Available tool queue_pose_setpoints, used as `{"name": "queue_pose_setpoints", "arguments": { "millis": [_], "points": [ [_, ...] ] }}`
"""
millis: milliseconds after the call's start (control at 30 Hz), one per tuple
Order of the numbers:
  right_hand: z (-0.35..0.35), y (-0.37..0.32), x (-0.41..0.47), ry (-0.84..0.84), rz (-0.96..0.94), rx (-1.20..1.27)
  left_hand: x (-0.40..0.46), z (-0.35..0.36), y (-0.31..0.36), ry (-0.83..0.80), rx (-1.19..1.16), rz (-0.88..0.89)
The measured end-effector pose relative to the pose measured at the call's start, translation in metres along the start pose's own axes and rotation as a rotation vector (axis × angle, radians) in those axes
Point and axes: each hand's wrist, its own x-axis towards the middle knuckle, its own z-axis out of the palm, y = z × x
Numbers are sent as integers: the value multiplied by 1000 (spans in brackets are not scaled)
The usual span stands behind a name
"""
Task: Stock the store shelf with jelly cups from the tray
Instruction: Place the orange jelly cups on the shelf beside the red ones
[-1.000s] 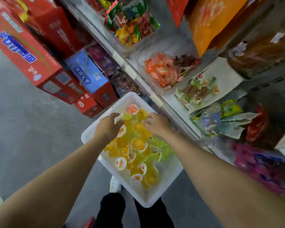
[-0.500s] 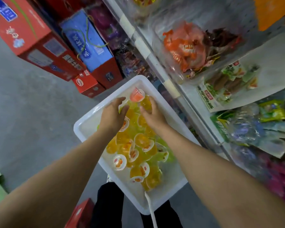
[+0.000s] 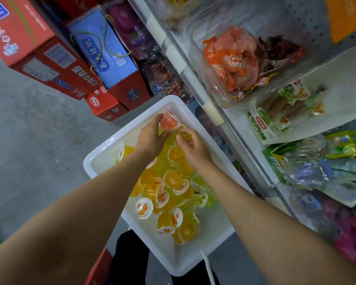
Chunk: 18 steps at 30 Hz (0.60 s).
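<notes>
A white metal store shelf [image 3: 193, 79] packed with snack bags runs from twelve to four o'clock. Just beside it at centre sits a white rectangular plastic tray [image 3: 103, 159], holding a heap of yellow, orange and green jelly cups [image 3: 173, 194]. At the tray's twelve o'clock end, the left hand [image 3: 150, 138] pinches a pink jelly cup [image 3: 169, 120]. The right hand [image 3: 191, 147], fingers curled, grasps a yellow cup [image 3: 184, 135] from the heap.

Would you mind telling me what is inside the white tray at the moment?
The white tray holds a heap of yellow, orange and green jelly cups and one pink cup. Both hands cover the cups beneath them.
</notes>
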Motion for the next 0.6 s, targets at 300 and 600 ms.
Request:
{"name": "queue_pose_setpoints", "arguments": {
  "millis": [300,600],
  "points": [
    [-13,9,-2,-84,51,64,21,24,5,128,-12,-123],
    [-17,-7,-37,-201,-49,-57,-43,-25,-10,181,-332,-177]
  ]
}}
